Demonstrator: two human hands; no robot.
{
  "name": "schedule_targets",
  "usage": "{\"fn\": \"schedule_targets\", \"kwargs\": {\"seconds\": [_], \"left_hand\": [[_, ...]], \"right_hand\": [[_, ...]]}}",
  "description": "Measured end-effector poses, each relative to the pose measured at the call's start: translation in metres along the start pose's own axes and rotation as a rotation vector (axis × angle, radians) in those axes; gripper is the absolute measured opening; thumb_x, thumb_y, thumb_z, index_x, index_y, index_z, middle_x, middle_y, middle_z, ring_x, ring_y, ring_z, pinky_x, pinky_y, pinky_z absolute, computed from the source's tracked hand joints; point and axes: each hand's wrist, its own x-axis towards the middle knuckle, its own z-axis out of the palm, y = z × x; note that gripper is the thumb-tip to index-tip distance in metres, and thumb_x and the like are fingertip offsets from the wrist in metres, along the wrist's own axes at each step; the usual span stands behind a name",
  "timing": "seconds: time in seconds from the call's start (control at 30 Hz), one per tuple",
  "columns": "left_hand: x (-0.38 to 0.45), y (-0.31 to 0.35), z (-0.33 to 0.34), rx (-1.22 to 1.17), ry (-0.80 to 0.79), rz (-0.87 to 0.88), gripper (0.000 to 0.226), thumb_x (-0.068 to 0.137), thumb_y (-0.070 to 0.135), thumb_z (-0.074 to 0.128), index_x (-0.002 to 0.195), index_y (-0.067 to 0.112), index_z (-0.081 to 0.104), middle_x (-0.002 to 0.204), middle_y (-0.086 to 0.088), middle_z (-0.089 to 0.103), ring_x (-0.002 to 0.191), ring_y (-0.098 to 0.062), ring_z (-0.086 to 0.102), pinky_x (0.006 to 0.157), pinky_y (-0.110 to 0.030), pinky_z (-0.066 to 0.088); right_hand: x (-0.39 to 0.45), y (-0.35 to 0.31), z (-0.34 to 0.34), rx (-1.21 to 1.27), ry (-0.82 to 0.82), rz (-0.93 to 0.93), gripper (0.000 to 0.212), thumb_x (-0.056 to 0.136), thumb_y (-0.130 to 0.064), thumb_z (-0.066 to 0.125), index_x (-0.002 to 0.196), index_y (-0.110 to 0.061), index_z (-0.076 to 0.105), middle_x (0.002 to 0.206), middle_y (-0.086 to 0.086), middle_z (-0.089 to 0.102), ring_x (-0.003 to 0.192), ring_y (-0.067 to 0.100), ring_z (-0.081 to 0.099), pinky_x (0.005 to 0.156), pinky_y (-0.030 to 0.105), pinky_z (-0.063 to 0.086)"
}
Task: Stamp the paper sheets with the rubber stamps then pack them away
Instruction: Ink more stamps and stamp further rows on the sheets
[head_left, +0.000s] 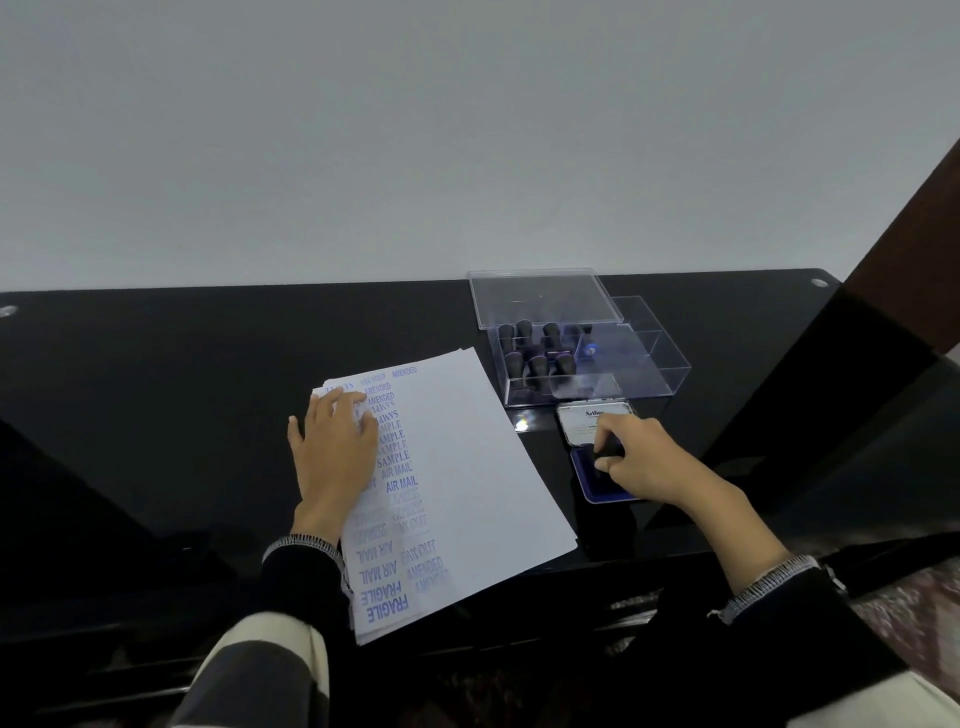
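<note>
A stack of white paper sheets (467, 467) lies angled on the black table (156, 389), its left side covered with blue stamped words. My left hand (332, 452) rests flat on the sheets' upper left part, fingers straight. My right hand (641, 460) grips a black rubber stamp (608, 451) and holds it down on the blue ink pad (587, 480), whose lid (582, 418) stands open behind. A clear plastic box (649, 364) at the back holds several black rubber stamps (537, 353).
The box's clear lid (540, 299) leans open against the grey wall. A dark wooden panel (904, 280) rises at the right edge of the table. The table's front edge runs just below the paper.
</note>
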Motion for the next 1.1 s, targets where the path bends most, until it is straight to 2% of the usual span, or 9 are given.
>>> {"fn": "schedule_targets", "kwargs": {"seconds": [0.2, 0.33, 0.5, 0.6, 0.73, 0.87, 0.97, 1.1], "left_hand": [[0.0, 0.0, 0.001, 0.0, 0.009, 0.002, 0.033, 0.097, 0.029, 0.045, 0.128, 0.022, 0.054, 0.143, 0.0, 0.044, 0.141, -0.019, 0.029, 0.117, -0.051, 0.009], [0.001, 0.0, 0.002, 0.023, -0.001, -0.003, 0.033, 0.097, 0.03, 0.045, 0.129, 0.023, 0.053, 0.144, 0.0, 0.043, 0.142, -0.019, 0.029, 0.117, -0.051, 0.009], [0.001, 0.001, 0.002, 0.031, 0.006, -0.006, 0.035, 0.098, 0.03, 0.044, 0.131, 0.022, 0.052, 0.146, -0.001, 0.042, 0.143, -0.02, 0.027, 0.117, -0.051, 0.008], [0.0, 0.003, 0.002, 0.024, 0.013, -0.006, 0.034, 0.098, 0.029, 0.045, 0.13, 0.021, 0.053, 0.145, -0.002, 0.043, 0.142, -0.021, 0.028, 0.117, -0.051, 0.008], [-0.001, 0.004, 0.001, 0.024, 0.007, -0.004, 0.034, 0.098, 0.029, 0.044, 0.131, 0.021, 0.052, 0.146, -0.002, 0.042, 0.143, -0.021, 0.027, 0.118, -0.051, 0.008], [-0.002, 0.004, 0.0, 0.026, 0.003, -0.003, 0.035, 0.098, 0.029, 0.044, 0.131, 0.021, 0.051, 0.146, -0.002, 0.042, 0.143, -0.021, 0.026, 0.118, -0.051, 0.007], [-0.001, 0.005, 0.0, 0.01, 0.009, -0.012, 0.032, 0.098, 0.028, 0.045, 0.129, 0.021, 0.052, 0.144, -0.002, 0.044, 0.142, -0.021, 0.029, 0.117, -0.052, 0.008], [-0.001, 0.007, -0.001, 0.007, 0.02, -0.013, 0.029, 0.097, 0.028, 0.046, 0.124, 0.023, 0.053, 0.14, -0.001, 0.046, 0.138, -0.021, 0.033, 0.116, -0.053, 0.01]], "right_hand": [[0.004, -0.002, 0.002, -0.073, -0.033, 0.023, 0.01, 0.086, -0.003, 0.057, 0.087, -0.013, 0.054, 0.085, -0.002, 0.05, 0.079, 0.017, 0.053, 0.06, 0.02, 0.042], [0.008, 0.0, 0.005, -0.086, -0.041, 0.05, 0.015, 0.084, -0.003, 0.057, 0.082, -0.017, 0.052, 0.09, 0.002, 0.052, 0.081, 0.02, 0.055, 0.06, 0.023, 0.043], [0.007, -0.003, 0.012, -0.145, 0.004, 0.049, 0.016, 0.081, 0.003, 0.054, 0.08, -0.012, 0.049, 0.087, 0.007, 0.052, 0.072, 0.02, 0.051, 0.057, 0.028, 0.043], [0.004, -0.011, 0.019, -0.257, 0.038, 0.025, 0.017, 0.08, 0.006, 0.052, 0.082, -0.009, 0.044, 0.092, 0.012, 0.053, 0.081, 0.028, 0.057, 0.064, 0.036, 0.048], [0.001, -0.023, 0.025, -0.4, 0.051, -0.005, 0.021, 0.081, 0.004, 0.052, 0.086, -0.011, 0.038, 0.101, 0.013, 0.052, 0.093, 0.033, 0.057, 0.065, 0.032, 0.04], [0.006, -0.009, 0.016, -0.205, 0.018, 0.063, 0.013, 0.08, 0.004, 0.052, 0.084, -0.008, 0.048, 0.092, 0.009, 0.053, 0.081, 0.026, 0.056, 0.063, 0.035, 0.047], [0.005, 0.001, 0.01, -0.03, 0.005, 0.09, 0.018, 0.082, 0.003, 0.056, 0.078, -0.014, 0.051, 0.082, 0.002, 0.053, 0.072, 0.017, 0.053, 0.06, 0.028, 0.047], [0.003, 0.0, 0.01, -0.007, 0.014, 0.081, 0.021, 0.084, 0.003, 0.055, 0.076, -0.016, 0.048, 0.08, 0.001, 0.052, 0.066, 0.015, 0.05, 0.057, 0.026, 0.044]]}}
